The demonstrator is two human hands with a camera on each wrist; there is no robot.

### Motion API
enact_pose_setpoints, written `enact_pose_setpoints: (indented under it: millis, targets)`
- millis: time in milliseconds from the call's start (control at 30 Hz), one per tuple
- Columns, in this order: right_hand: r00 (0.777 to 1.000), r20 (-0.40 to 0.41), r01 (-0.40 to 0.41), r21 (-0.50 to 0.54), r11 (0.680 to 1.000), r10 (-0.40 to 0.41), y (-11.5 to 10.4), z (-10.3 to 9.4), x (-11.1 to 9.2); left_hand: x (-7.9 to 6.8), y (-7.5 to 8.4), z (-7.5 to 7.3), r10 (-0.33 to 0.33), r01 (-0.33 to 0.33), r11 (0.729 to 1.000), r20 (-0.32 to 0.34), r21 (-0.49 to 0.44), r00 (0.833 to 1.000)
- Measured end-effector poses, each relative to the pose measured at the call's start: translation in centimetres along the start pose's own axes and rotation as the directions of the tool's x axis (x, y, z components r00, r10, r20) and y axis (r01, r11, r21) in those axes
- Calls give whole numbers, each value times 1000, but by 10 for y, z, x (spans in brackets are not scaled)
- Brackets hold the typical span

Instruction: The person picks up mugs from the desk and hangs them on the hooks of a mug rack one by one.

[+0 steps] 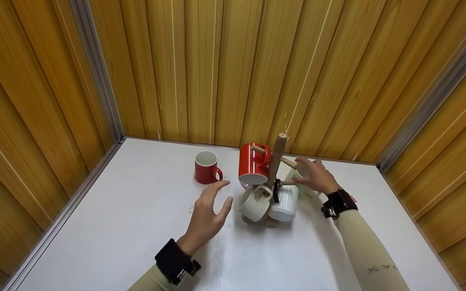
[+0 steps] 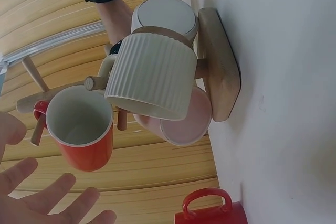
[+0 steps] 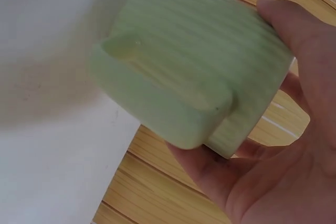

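Note:
My right hand grips a light green ribbed mug by its rim side, thumb and fingers on opposite sides; its handle faces the right wrist camera. In the head view the hand is at the right side of a wooden mug tree, partly covering the green mug. On the tree hang a red mug, a cream ribbed mug, a white mug by a black handle, and a pinkish mug. My left hand, fingers spread, is left of the tree and holds nothing.
Another red mug stands upright on the white table, left of the tree, its handle turned right. Wood-patterned panels enclose the table at the back and both sides.

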State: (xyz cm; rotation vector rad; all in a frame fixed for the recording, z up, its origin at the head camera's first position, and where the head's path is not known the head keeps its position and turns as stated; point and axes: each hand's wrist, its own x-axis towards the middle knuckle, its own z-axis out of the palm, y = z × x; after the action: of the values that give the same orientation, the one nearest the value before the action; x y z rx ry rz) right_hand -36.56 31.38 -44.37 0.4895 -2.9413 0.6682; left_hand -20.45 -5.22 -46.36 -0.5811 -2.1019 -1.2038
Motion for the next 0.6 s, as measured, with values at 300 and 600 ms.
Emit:
enact_pose_setpoints:
  millis: [300,600]
  targets:
    - [995,-72,-73,27,997,75,-3,-30,-13,3,1,2,-6,6,1000,12,-12,1000]
    - [964,-241,-97,70,993,112,-7,-46,-40,2,2,9,-9,10,999,29,-35,1000]
